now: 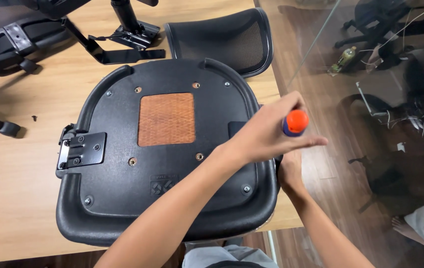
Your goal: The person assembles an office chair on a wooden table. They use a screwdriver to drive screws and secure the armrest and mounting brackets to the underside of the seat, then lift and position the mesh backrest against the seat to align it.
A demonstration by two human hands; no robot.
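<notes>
An upturned black chair seat (122, 198) lies on the wooden table (13, 208), with a brown textured panel (166, 119) in its middle and a metal bracket (80, 149) on its left edge. My left hand (259, 136) reaches across the seat to its right side. It grips a screwdriver (296, 121) with a blue handle and orange cap, held upright; the tip is hidden. My right hand (290, 171) sits just below, gripping the seat's right rim.
A black mesh backrest (232, 42) lies behind the seat. A chair mechanism with its post (127, 30) and an armrest piece (13, 39) are at the back left. A loose screw (34, 118) lies on the table. Right of the table's edge are wooden floor, a bottle (343, 59) and another person's foot (405, 228).
</notes>
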